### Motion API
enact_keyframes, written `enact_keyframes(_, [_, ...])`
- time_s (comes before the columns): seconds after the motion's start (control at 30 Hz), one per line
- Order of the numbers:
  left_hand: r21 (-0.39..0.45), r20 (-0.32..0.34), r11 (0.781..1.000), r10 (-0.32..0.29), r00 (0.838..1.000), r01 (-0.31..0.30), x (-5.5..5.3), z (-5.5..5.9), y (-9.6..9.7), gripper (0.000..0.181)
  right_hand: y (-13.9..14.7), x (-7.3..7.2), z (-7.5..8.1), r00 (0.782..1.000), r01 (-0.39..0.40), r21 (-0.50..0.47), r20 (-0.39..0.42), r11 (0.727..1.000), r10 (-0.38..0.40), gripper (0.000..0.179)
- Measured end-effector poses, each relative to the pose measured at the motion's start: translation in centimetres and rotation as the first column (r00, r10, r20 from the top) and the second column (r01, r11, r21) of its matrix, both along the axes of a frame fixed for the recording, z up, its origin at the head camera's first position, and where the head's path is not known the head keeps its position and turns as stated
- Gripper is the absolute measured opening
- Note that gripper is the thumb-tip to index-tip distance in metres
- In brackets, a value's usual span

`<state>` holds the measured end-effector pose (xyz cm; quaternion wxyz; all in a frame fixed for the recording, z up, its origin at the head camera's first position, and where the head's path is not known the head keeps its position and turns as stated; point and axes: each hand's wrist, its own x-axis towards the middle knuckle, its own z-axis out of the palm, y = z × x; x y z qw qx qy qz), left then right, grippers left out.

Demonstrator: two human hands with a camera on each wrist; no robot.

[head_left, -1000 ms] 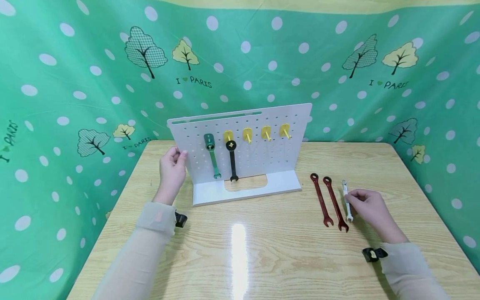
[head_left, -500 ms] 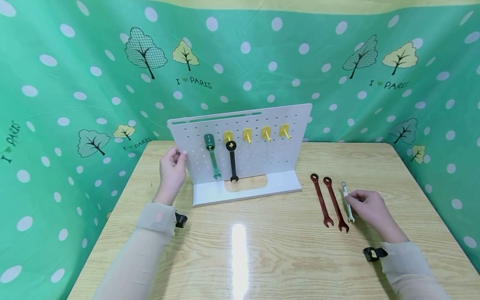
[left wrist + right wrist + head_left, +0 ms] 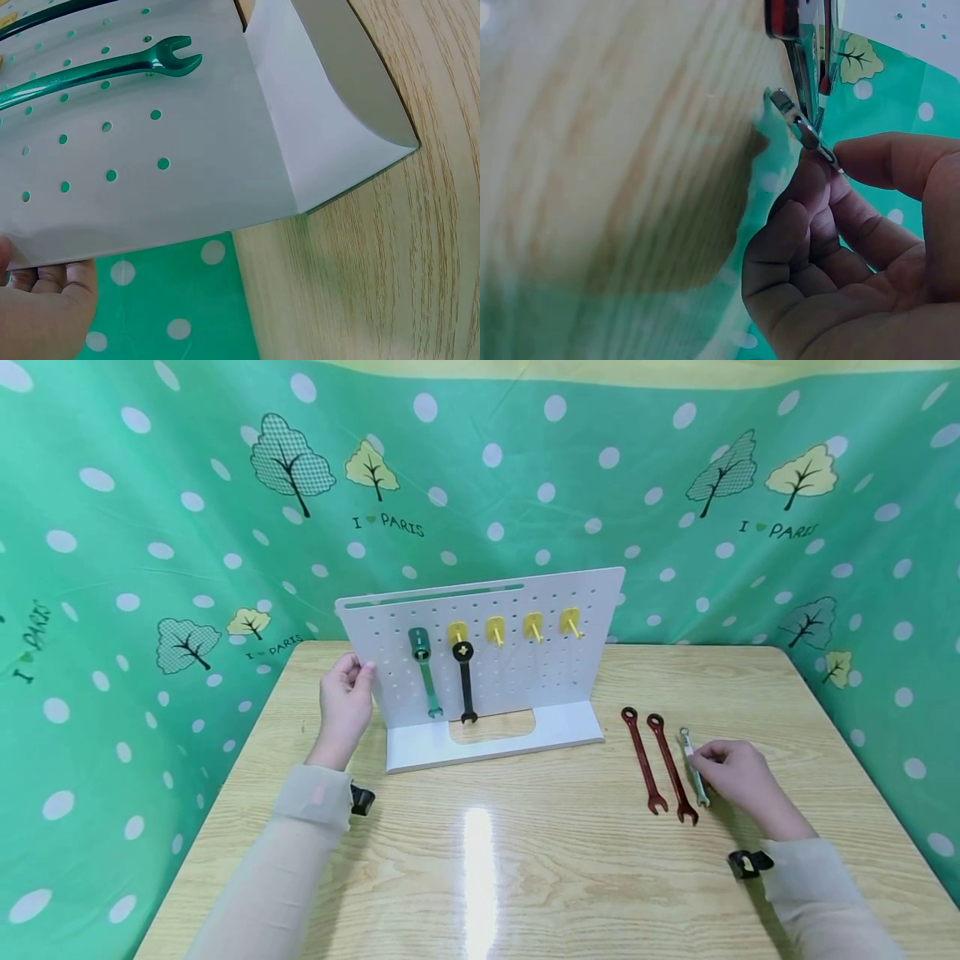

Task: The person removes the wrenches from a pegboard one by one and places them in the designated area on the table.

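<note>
Cloth [image 3: 225,410] fills the back and sides, green and dotted, as we look down at the wooden table [image 3: 585,877]. And there's our big holder, the white board [image 3: 525,668], upright on its base and punched with holes. Two pale sleeves [image 3: 247,885] come in from below, both cut off by the frame.

Over to the hands! The left hand [image 3: 345,702] pinches the board's left edge, some of its fingers tucked behind; its own wrist view catches just a slice of it. The right hand [image 3: 738,777], fingers drawn narrow, pinches the silver wrench [image 3: 699,787].

Now the tools, big ones first: two dark red wrenches [image 3: 643,760] lie side by side on the table, just left of that right hand. Up on the board we've got the black wrench [image 3: 466,685] hanging by its ring from a yellow hook [image 3: 457,631], and left of it the green wrench [image 3: 428,681] on a green hook [image 3: 418,638]; the left wrist view crops its ring end away.

Back to the silver wrench, small and shiny, ring end pointing away from us, its middle hidden by fingertips. Whether it touches the table, we can't tell! Three more yellow hooks [image 3: 533,627] jut out along the board's right half.
</note>
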<state>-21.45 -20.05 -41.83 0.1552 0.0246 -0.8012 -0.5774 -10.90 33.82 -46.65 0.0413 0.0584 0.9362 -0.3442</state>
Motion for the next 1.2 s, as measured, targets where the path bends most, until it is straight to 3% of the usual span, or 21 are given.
enact_keyframes(0.33, [0.002,0.007,1.0,-0.003,1.0,0.003,0.08,0.03,-0.01,0.029,0.04,-0.31,0.45,0.998,0.007,0.016,0.063,1.0,-0.008,0.032])
enact_keyframes(1.2, [0.003,0.005,1.0,-0.01,1.0,0.01,0.0,-0.02,-0.08,0.029,0.39,-0.71,-0.18,0.996,0.032,0.066,0.086,0.997,-0.038,0.025])
